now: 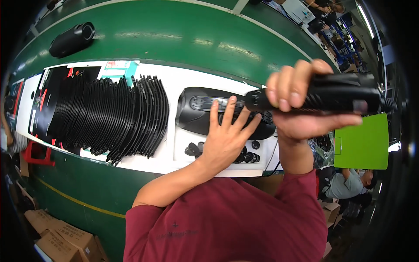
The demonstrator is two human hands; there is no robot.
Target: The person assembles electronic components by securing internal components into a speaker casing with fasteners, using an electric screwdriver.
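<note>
Black housing (196,111) in white tray (181,146)

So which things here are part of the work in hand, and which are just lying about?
In hand:
- left hand on the black housing
- right hand gripping the power driver
- small black knobs below the housing

Lying about:
- stack of curved black parts
- black cylinder
- green sheet
- cardboard boxes

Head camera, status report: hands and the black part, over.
Left hand flat on black housing in white tray. Right hand grips black power tool. Nothing between them.
</note>
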